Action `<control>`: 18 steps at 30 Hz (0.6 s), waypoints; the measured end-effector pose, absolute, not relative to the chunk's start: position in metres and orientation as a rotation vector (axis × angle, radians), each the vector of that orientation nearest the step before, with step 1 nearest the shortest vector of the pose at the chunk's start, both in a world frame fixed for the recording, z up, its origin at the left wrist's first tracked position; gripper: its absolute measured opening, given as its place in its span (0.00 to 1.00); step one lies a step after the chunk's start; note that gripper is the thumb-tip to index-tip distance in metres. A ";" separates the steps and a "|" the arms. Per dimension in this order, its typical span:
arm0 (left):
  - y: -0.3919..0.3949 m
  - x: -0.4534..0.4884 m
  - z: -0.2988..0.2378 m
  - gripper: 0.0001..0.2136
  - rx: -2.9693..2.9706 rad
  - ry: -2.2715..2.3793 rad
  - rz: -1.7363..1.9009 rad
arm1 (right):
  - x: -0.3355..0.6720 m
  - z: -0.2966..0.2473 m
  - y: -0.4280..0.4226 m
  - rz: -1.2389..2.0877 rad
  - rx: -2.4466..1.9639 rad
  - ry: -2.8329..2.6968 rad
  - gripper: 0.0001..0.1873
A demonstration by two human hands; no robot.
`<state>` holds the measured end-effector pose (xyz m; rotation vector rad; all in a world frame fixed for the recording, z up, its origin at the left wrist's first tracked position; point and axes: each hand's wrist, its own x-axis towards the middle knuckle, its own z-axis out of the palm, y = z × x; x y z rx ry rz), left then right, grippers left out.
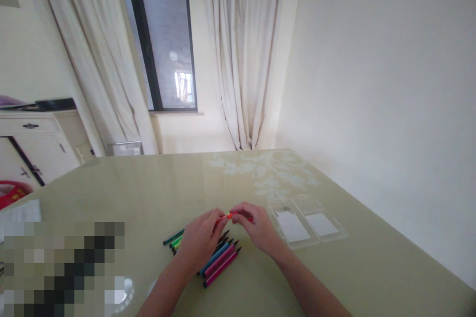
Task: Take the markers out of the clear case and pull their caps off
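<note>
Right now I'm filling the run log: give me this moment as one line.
left hand: holds red pen | right hand: holds same pen | pens: on table under hands | clear case: right, open

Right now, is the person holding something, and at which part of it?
Yes. Both hands hold one red marker above the table: the left hand grips one end, the right hand the other. Whether an end is a cap cannot be told.
</note>
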<state>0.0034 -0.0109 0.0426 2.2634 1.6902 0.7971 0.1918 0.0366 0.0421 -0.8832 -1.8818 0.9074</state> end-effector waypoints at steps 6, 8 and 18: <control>-0.001 -0.023 0.045 0.18 2.204 2.114 0.497 | 0.220 0.037 0.069 0.864 -1.015 -1.578 0.10; 0.003 -0.045 0.044 0.19 2.079 2.225 0.543 | 0.236 0.033 0.083 0.719 -1.098 -1.467 0.12; 0.018 -0.104 0.013 0.14 1.964 2.264 0.429 | 0.192 0.017 0.074 0.330 -1.206 -2.049 0.11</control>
